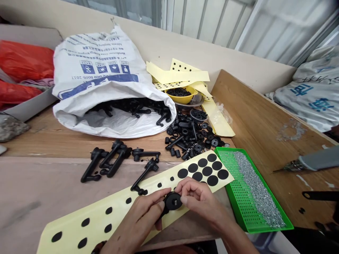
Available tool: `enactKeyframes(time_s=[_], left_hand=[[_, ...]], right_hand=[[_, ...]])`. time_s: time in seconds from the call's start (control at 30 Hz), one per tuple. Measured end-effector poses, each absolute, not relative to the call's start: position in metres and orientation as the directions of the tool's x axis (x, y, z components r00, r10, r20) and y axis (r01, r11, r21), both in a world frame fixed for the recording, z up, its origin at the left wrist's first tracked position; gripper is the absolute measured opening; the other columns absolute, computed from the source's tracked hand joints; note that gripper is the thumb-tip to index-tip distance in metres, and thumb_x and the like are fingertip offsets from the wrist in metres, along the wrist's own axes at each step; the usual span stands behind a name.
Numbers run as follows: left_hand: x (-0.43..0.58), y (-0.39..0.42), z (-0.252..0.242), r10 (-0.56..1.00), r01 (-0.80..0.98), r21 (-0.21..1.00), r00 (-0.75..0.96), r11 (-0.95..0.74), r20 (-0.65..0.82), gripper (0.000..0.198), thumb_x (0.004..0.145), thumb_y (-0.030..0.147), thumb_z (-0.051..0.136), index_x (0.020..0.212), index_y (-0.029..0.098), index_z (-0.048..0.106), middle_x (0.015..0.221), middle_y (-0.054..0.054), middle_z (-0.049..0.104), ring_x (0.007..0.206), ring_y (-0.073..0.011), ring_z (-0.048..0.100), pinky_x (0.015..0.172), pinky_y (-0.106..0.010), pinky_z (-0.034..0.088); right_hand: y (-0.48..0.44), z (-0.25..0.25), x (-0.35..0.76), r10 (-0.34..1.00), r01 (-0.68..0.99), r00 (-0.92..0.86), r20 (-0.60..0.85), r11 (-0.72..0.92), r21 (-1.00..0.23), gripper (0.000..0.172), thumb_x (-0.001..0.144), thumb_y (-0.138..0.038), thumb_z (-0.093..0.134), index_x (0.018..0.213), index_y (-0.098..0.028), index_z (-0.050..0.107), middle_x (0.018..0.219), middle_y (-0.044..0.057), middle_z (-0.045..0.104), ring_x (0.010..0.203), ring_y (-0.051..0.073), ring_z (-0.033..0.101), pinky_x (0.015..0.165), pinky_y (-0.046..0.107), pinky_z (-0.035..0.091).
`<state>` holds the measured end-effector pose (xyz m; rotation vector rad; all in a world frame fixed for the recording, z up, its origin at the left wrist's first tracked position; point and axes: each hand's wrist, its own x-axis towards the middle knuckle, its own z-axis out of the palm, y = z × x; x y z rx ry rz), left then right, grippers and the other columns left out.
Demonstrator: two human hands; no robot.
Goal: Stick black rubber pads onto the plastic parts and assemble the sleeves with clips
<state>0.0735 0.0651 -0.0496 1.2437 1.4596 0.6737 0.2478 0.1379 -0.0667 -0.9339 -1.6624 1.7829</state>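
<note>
Gripping black knob (pixel 173 201) between left hand (pixel 136 220) and right hand (pixel 200 203), at 6 o'clock, over sticker sheet (pixel 106 215).
Black dots remaining on sheet; loose handles (pixel 106 162) on table (pixel 39 141) at 10 o'clock, more in white sack (pixel 90 67) at 11 o'clock; screws in green tray (pixel 251 190) at 4 o'clock.

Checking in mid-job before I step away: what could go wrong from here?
The cream backing sheet reaches close to the green perforated tray of loose screws, so shifting the sheet might knock the tray and spill some. A black handle lies partly on the sheet and could slide off. The black round part pinched between the left hand and right hand could slip and drop onto the sheet.
</note>
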Motion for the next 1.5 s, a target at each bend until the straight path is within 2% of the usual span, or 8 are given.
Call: enactKeyframes(time_s=[0.53, 0.73, 0.87, 0.97, 1.1, 1.33, 1.4, 1.5], left_hand=[[0.075, 0.063, -0.074, 0.942, 0.251, 0.921, 0.079, 0.299, -0.327, 0.047, 0.084, 0.041, 0.042, 0.118, 0.012, 0.058, 0.053, 0.005, 0.051, 0.05, -0.0113, 0.049, 0.051, -0.019, 0.038], [0.078, 0.06, -0.077, 0.969, 0.32, 0.916, -0.028, 0.242, -0.246, 0.043, 0.083, 0.041, 0.045, 0.113, 0.016, 0.062, 0.052, 0.005, 0.05, 0.049, -0.0114, 0.047, 0.048, -0.018, 0.038], [0.082, 0.053, -0.078, 0.967, 0.382, 0.892, -0.173, 0.242, -0.188, 0.038, 0.079, 0.042, 0.049, 0.104, 0.019, 0.068, 0.049, 0.004, 0.051, 0.047, -0.0122, 0.047, 0.045, -0.018, 0.038], [0.085, 0.048, -0.083, 0.952, 0.333, 0.909, -0.254, 0.251, -0.17, 0.036, 0.076, 0.044, 0.054, 0.101, 0.022, 0.069, 0.052, 0.004, 0.056, 0.046, -0.0122, 0.048, 0.045, -0.018, 0.04], [0.088, 0.047, -0.087, 0.936, 0.252, 0.936, -0.312, 0.245, -0.162, 0.035, 0.073, 0.045, 0.059, 0.098, 0.024, 0.07, 0.059, 0.003, 0.061, 0.045, -0.0118, 0.047, 0.044, -0.018, 0.041], [0.085, 0.043, -0.08, 0.897, 0.135, 0.93, -0.341, 0.342, -0.28, 0.043, 0.072, 0.047, 0.058, 0.103, 0.019, 0.067, 0.059, 0.003, 0.064, 0.047, -0.0118, 0.05, 0.046, -0.019, 0.043], [0.084, 0.041, -0.079, 0.908, 0.159, 0.928, -0.317, 0.336, -0.274, 0.042, 0.074, 0.047, 0.059, 0.104, 0.019, 0.066, 0.063, 0.002, 0.066, 0.056, -0.0146, 0.057, 0.054, -0.02, 0.048], [0.081, 0.037, -0.077, 0.938, 0.228, 0.936, -0.28, 0.27, -0.203, 0.036, 0.076, 0.045, 0.058, 0.104, 0.022, 0.066, 0.078, 0.0, 0.07, 0.078, -0.0197, 0.064, 0.071, -0.023, 0.052]], right_hand=[[0.139, -0.072, 0.247, 0.771, 0.106, -0.631, -0.086, -0.024, -0.994, 0.008, 0.066, -0.018, 0.053, 0.06, -0.018, 0.047, 0.083, 0.005, 0.056, 0.078, 0.016, 0.053, 0.069, 0.026, 0.041], [0.133, -0.078, 0.246, 0.807, 0.264, -0.59, -0.018, 0.172, -0.949, 0.008, 0.07, -0.012, 0.048, 0.065, -0.018, 0.048, 0.076, 0.001, 0.054, 0.069, 0.012, 0.051, 0.062, 0.022, 0.04], [0.129, -0.083, 0.245, 0.809, 0.254, -0.572, -0.133, 0.02, -0.967, 0.006, 0.074, -0.019, 0.052, 0.068, -0.019, 0.048, 0.066, -0.002, 0.051, 0.058, 0.01, 0.048, 0.052, 0.02, 0.038], [0.124, -0.09, 0.244, 0.824, 0.179, -0.556, -0.11, -0.011, -0.984, 0.012, 0.077, -0.026, 0.055, 0.07, -0.018, 0.051, 0.062, -0.002, 0.049, 0.054, 0.009, 0.046, 0.049, 0.02, 0.036], [0.114, -0.098, 0.243, 0.867, 0.048, -0.496, -0.039, -0.018, -0.999, 0.017, 0.082, -0.033, 0.056, 0.074, -0.017, 0.055, 0.07, 0.001, 0.055, 0.061, 0.011, 0.051, 0.056, 0.022, 0.04], [0.108, -0.098, 0.24, 0.846, -0.223, -0.501, -0.184, -0.332, -0.917, 0.029, 0.08, -0.042, 0.061, 0.09, -0.016, 0.055, 0.081, 0.005, 0.063, 0.069, 0.015, 0.06, 0.072, 0.03, 0.046], [0.107, -0.096, 0.238, 0.839, -0.205, -0.515, -0.179, -0.323, -0.924, 0.031, 0.083, -0.045, 0.056, 0.096, -0.017, 0.052, 0.081, 0.004, 0.061, 0.067, 0.014, 0.058, 0.07, 0.03, 0.046], [0.102, -0.089, 0.232, 0.81, 0.012, -0.57, -0.137, -0.158, -0.987, 0.029, 0.09, -0.043, 0.045, 0.106, -0.019, 0.051, 0.077, 0.0, 0.056, 0.068, 0.013, 0.054, 0.065, 0.026, 0.044]])
